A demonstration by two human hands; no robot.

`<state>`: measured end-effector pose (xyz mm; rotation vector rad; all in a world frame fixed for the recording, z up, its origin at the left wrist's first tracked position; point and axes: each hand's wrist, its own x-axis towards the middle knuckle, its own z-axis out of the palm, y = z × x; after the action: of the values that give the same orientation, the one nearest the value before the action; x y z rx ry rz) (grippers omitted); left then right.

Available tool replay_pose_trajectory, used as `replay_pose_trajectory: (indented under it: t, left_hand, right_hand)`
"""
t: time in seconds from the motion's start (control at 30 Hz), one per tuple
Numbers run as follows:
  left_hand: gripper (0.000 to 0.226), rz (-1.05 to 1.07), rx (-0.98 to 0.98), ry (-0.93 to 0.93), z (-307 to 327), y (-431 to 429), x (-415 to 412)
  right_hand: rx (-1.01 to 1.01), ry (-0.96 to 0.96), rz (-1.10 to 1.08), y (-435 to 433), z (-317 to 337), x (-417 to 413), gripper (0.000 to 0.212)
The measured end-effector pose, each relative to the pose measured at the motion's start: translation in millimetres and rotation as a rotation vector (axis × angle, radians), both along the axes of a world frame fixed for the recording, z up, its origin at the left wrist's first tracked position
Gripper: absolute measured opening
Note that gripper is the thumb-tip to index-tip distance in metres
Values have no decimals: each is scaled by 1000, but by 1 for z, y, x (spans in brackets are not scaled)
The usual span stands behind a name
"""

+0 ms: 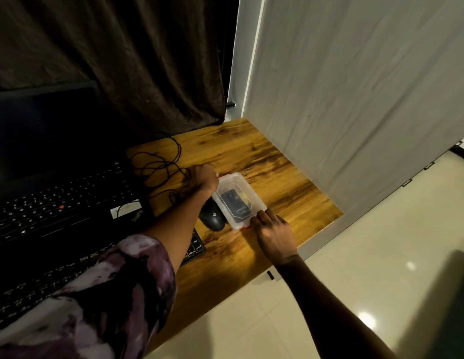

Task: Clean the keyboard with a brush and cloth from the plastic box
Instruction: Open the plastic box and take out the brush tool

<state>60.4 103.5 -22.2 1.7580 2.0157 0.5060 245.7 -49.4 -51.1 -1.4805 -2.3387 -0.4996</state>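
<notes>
Tabletop [251, 151]: wood-grain, white sheet [355, 99] at right.
Floor [355, 255]: pale glossy tiles.
Left hand [206, 177]: plastic box [233, 180]'s far end, grip unclear.
Right hand [275, 234]: grips box's near end.

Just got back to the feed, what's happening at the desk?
A person has both hands on the clear plastic box on the wooden desk: left hand at its far end, right hand at the near end by a red clip. The lid looks still on. The keyboard is untouched.
</notes>
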Motion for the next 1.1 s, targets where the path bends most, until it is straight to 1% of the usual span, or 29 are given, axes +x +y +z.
replay_pose_trajectory:
  t: [0.07, 0.1, 0.17, 0.23, 0.33, 0.47, 0.5, 0.57, 0.6, 0.63, 0.67, 0.7, 0.77, 0.87, 0.97, 1.03, 1.1]
  left_hand:
    - [20, -50, 141, 137, 1, -7, -3]
    - [20, -105, 221, 192, 0, -11, -4]
    - [23, -217, 305, 206, -2, -16, -4]
    - [30, -283, 267, 169, -3, -19, -6]
    - [39, -320, 167, 208, -3, -22, -10]
    - [39, -246, 86, 143, 0, -22, -11]
    - [38, -223, 69, 134, 1, -22, -11]
    - [36, -196, 42, 137, 5, -20, -8]
    - [35, -183, 36, 138, 7, -20, -6]
    - [34, -169, 33, 138, 9, -19, -5]
    - [34, -156, 31, 140, 13, -20, -4]
    - [33, -143, 32, 143, 15, -20, -2]
    - [32, -125, 42, 151, 18, -20, 0]
    - [29, -125, 81, 150, 24, -23, 4]
    - [26, -117, 115, 92, 31, -23, 6]
    - [25, -132, 109, -20, 34, -18, 5]
    - [26, -146, 88, -200, 34, -12, 5]
  right_hand:
    - [-9, -2, -13, -1, 0, 0, 40]
    - [-12, -5, -24, -2, -2, 0, 35]
    - [-27, 18, -41, -4, -8, 3, 26]
    - [-59, 61, -52, -7, -13, 3, 29]
    - [-94, 132, -99, -12, -18, 1, 38]
    - [-222, 262, -166, -22, -22, -2, 56]
    - [-239, 334, -197, -24, -20, -4, 60]
    - [-264, 571, -275, -26, -13, -10, 70]
    - [-291, 692, -315, -24, -10, -13, 80]
    - [-348, 768, -339, -20, -8, -15, 93]
    - [-416, 774, -346, -16, -7, -17, 108]
    - [-468, 719, -346, -12, -7, -19, 120]
    - [-504, 603, -336, -6, -9, -25, 131]
    - [-450, 591, -360, -2, -8, -32, 128]
    - [-368, 593, -364, 1, -6, -32, 122]
    - [-323, 617, -334, 1, -3, -27, 118]
    - [-271, 695, -299, 3, 3, -21, 112]
